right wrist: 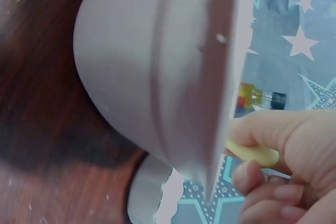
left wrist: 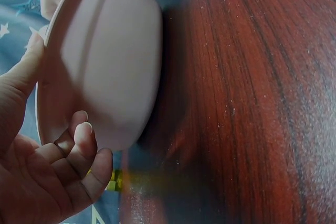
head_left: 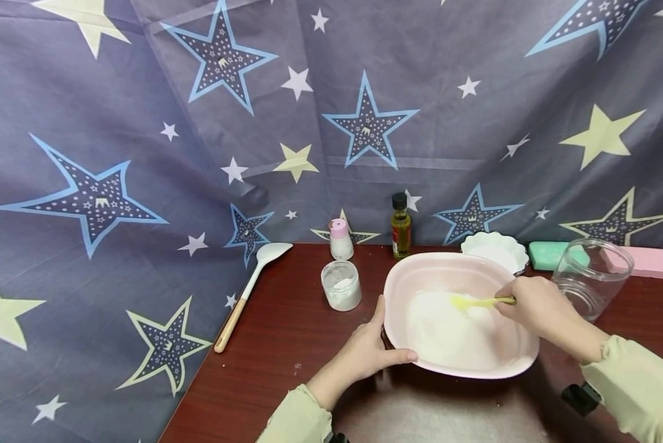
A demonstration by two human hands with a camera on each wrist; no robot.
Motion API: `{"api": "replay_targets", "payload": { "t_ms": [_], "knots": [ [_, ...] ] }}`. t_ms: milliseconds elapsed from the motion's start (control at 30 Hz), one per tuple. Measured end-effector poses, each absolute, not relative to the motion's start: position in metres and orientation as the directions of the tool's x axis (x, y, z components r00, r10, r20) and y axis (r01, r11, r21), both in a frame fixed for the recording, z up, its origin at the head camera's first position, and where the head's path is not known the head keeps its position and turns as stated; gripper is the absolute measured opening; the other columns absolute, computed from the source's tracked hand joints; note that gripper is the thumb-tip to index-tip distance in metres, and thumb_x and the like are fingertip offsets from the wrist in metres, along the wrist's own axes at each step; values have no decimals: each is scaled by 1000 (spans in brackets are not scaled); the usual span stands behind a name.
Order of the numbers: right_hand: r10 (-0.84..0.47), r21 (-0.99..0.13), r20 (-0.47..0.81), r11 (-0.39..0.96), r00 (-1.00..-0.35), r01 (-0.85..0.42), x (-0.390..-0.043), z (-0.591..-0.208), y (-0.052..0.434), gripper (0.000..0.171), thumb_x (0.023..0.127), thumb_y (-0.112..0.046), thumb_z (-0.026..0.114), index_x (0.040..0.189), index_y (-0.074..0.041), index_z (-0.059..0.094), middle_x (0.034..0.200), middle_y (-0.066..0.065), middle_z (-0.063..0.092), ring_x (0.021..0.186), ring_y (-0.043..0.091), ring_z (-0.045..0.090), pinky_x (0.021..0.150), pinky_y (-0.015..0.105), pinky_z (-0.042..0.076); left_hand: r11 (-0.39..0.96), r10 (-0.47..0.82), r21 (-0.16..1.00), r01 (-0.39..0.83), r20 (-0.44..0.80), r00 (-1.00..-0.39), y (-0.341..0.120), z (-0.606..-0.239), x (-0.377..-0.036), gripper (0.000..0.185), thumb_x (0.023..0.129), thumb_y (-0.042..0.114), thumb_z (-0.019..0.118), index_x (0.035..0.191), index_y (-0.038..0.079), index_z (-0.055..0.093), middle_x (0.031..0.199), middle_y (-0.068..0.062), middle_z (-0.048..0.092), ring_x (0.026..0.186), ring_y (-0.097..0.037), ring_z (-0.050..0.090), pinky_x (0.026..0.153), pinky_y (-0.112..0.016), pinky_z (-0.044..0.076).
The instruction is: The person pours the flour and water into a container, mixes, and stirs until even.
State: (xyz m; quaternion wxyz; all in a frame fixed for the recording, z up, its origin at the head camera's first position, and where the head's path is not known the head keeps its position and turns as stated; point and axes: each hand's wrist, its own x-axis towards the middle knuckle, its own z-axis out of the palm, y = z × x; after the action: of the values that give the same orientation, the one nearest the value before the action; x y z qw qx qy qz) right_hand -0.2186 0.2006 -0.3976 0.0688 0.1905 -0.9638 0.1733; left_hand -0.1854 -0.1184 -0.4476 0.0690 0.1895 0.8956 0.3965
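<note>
A pale pink basin (head_left: 402, 289) stands on the table with white, smooth-looking contents (head_left: 448, 338) spread over its bottom. My left hand (head_left: 363, 349) holds the basin at its left front corner; in the left wrist view, the thumb is at the rim and curled fingers (left wrist: 84, 142) lie against the outer wall. Over the basin's right side, my right hand (head_left: 544, 311) grips the handle of a yellow spoon (head_left: 483, 302). The spoon's wide end reaches into the white contents. In the right wrist view, the handle end (right wrist: 260, 156) pokes out between thumb and fingers.
Behind the basin stand a pink-capped shaker (head_left: 341, 241), an oil bottle (head_left: 401, 231) and a white scalloped bowl (head_left: 492, 248). A small jar (head_left: 341, 286) and a white ladle (head_left: 254, 277) lie left. A glass jar (head_left: 591, 277), green block (head_left: 547, 255) and pink block (head_left: 649, 263) are right.
</note>
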Motion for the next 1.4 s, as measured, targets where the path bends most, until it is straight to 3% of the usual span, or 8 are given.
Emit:
{"api": "replay_targets", "payload": {
  "t_ms": [267,433,667,867,1067,1400],
  "knots": [
    [-367,-314,131,866,-921,-389,-212,-385,216,5,79,-12,73,76,-13,77,65,-8,64,56,10,48,53,32,40,614,391,738,280,24,-920,-118,-446,-185,121,74,45,83,156,3,4,60,4,52,52,-5,50,57,-23,43],
    [-409,-312,103,852,-907,-419,-206,-382,224,3,77,-16,78,75,-15,77,66,-11,65,55,6,46,52,31,39,620,388,732,280,24,-921,-118,-446,-185,121,75,45,83,156,3,5,60,4,53,52,-5,50,57,-22,43],
    [-464,-318,83,827,-882,-464,-197,-377,229,12,70,-14,78,66,-23,72,57,-17,49,53,3,37,51,25,32,616,383,742,265,11,-924,-117,-447,-185,121,74,46,83,156,5,4,60,4,53,53,-5,50,58,-23,44],
    [-517,-343,10,802,-856,-489,-197,-375,226,15,71,-13,80,66,-25,72,59,-17,51,54,1,39,51,23,34,599,391,755,265,13,-920,-117,-447,-186,121,75,44,83,156,5,3,61,4,54,52,-5,50,57,-23,44],
    [-548,-464,-52,753,-835,-466,-198,-380,222,9,74,-12,79,72,-20,76,61,-16,57,55,0,42,51,22,37,591,390,766,251,0,-921,-117,-447,-186,121,75,43,84,156,5,3,61,4,55,51,-6,52,54,-23,44],
    [-537,-543,46,694,-842,-473,-200,-404,201,3,78,-16,79,75,-16,77,67,-15,62,57,-2,46,54,23,42,588,382,768,255,15,-924,-116,-445,-186,120,74,39,85,156,5,5,61,1,56,52,-6,53,53,-23,45]
  ]
}}
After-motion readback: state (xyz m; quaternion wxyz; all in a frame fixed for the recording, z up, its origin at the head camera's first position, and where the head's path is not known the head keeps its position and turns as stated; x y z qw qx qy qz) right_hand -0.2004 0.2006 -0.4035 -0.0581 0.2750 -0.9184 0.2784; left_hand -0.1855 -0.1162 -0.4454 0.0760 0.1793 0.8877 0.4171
